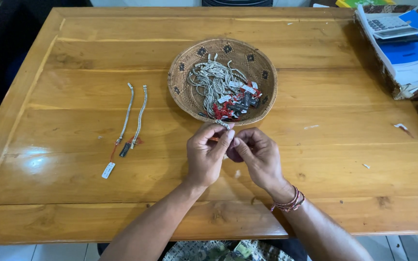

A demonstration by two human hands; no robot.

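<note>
My wrists: both come up from the near edge of the counter (pixel 315 87), forearms angled inward, a red cord band on my right one.
Left hand (pixel 206 154): grip pinching the silver chain piece (pixel 222 123) between thumb and forefinger, knuckles up.
Right hand (pixel 260 154): fingertips pressed together beside the left thumb; I cannot tell whether they touch the piece.
Chain piece: only a short end shows above my left fingertips, pointing away toward the basket; its long axis is mostly hidden.
Woven basket (pixel 262 72): just beyond my hands, heaped with tagged silver chains.
Two bracelets (pixel 134 113): well left, lying lengthwise near-to-far.
</note>
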